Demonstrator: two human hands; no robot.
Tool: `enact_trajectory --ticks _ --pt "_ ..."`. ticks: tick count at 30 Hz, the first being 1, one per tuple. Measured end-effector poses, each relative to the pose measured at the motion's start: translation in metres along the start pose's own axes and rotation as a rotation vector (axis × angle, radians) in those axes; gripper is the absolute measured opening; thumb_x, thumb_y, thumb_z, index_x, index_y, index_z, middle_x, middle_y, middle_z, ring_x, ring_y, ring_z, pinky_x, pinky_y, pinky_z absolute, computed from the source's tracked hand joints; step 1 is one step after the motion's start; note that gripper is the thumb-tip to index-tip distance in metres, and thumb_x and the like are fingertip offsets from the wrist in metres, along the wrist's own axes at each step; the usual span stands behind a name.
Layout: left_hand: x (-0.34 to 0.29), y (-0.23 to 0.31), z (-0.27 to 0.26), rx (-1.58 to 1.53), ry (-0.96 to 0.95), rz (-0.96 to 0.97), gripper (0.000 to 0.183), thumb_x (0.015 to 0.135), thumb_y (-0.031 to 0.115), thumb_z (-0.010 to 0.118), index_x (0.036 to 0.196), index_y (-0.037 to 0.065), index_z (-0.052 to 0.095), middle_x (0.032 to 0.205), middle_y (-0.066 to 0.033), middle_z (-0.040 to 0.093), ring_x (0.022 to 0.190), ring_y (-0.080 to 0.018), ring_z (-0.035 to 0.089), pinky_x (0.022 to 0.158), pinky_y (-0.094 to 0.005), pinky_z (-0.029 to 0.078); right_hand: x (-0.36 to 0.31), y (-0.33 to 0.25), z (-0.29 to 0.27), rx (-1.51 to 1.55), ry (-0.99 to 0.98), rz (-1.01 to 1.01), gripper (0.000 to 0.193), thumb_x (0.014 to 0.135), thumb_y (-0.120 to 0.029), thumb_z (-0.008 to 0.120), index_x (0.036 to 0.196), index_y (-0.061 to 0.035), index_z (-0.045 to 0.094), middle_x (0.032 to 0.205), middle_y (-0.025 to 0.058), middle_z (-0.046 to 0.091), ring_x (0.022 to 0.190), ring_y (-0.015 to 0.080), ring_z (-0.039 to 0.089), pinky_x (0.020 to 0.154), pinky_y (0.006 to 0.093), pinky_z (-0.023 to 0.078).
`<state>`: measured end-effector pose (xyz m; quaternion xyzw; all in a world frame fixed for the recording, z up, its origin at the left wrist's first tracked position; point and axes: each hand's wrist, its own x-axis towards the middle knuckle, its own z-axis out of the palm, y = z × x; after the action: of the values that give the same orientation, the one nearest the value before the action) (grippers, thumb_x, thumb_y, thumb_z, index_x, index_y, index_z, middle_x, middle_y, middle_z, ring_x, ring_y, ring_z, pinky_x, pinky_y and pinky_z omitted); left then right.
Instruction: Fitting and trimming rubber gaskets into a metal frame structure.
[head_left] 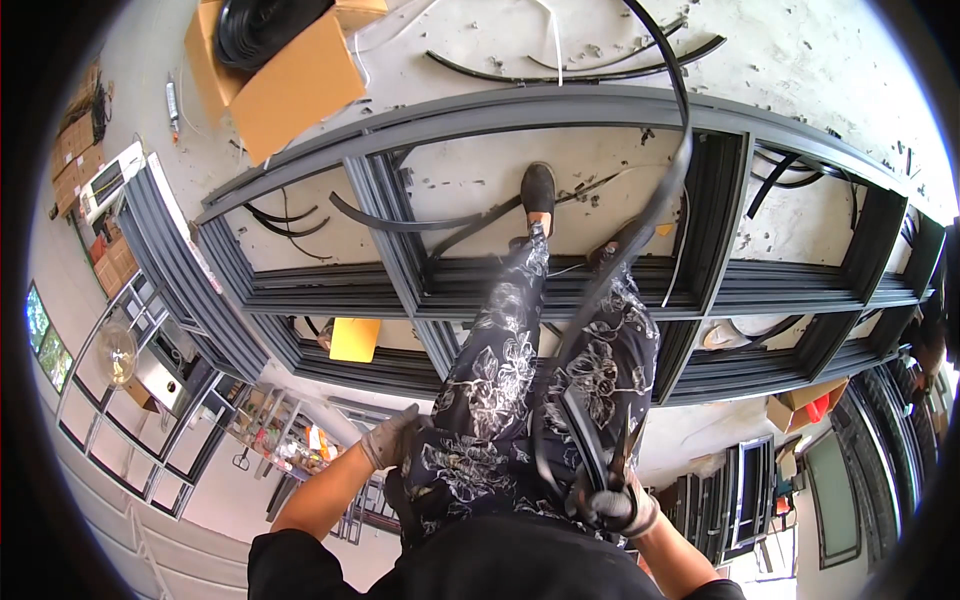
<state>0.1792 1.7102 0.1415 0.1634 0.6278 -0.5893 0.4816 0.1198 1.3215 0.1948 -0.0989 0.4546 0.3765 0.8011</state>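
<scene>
My right hand [618, 505], in a grey glove, is closed at my right thigh around a black rubber strip [588, 440]. A dark, pointed tool like a pair of scissors [626, 445] sticks up from the same hand. A long black strip [655, 205], partly blurred, runs from my lap over the frame to the top edge. Beside my left thigh, my gloved left hand [390, 438] has its fingers stretched out, with nothing visible in them. Beneath my legs lies a large grey metal frame [405, 240] with several openings; one foot stands inside an opening.
A cardboard box [300, 90] with coiled black strip stands at the upper left. Strip offcuts [570, 78] and small scraps litter the floor. A yellow sheet [355, 339] lies on the frame. Stacked grey profiles [180, 255] are at left, another box [808, 404] at right.
</scene>
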Motion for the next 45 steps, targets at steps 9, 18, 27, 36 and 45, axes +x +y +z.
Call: enact_trajectory --ticks 9,18,27,36,45 --pt "0.185 -0.013 -0.118 1.301 0.654 0.304 0.023 0.085 0.022 0.05 0.095 0.004 0.06 0.095 -0.0142 0.062 0.089 -0.0289 0.061 0.073 -0.0388 0.049 0.132 -0.087 -0.111 0.663 -0.492 -0.51 0.044 0.087 -0.025 0.058 0.125 -0.0098 0.042 0.056 -0.0022 0.045 0.047 0.0076 0.039 0.046 0.0226 0.033" --pt "0.285 0.311 -0.053 2.411 1.465 0.623 0.032 0.081 0.016 0.048 0.11 0.01 0.06 0.112 -0.0141 0.058 0.111 -0.0286 0.051 0.098 -0.0445 0.033 0.252 -0.201 -0.143 0.05 0.113 -0.627 0.05 0.077 -0.026 0.069 0.113 0.0024 0.05 0.055 0.0007 0.047 0.046 0.0109 0.044 0.052 0.0287 0.042" --pt "0.301 0.286 -0.066 1.935 1.134 0.555 0.032 0.073 0.027 0.065 0.099 0.009 0.062 0.094 -0.0155 0.059 0.091 -0.0327 0.056 0.078 -0.0434 0.044 0.263 -0.233 -0.171 -0.079 0.134 -0.639 0.051 0.076 -0.024 0.068 0.112 0.0063 0.049 0.06 0.0041 0.053 0.05 0.0138 0.05 0.057 0.0331 0.051" --pt "0.369 0.256 -0.057 1.404 1.422 0.942 0.05 0.07 0.03 0.068 0.114 0.009 0.054 0.106 -0.0181 0.056 0.098 -0.0339 0.054 0.084 -0.044 0.043 0.239 -0.209 -0.187 -0.047 0.142 -0.841 0.051 0.081 -0.027 0.059 0.115 0.0087 0.045 0.065 0.0051 0.049 0.054 0.0148 0.046 0.059 0.0323 0.049" --pt "0.29 0.312 0.166 1.759 0.932 2.625 0.093 0.061 0.03 0.074 0.14 0.011 0.029 0.13 -0.019 0.043 0.112 -0.0355 0.048 0.1 -0.0441 0.036 0.234 -0.198 -0.195 -0.012 0.223 -1.0 0.027 0.088 -0.023 0.056 0.104 -0.0016 0.055 0.069 0.0025 0.055 0.062 0.0162 0.054 0.068 0.0345 0.048"
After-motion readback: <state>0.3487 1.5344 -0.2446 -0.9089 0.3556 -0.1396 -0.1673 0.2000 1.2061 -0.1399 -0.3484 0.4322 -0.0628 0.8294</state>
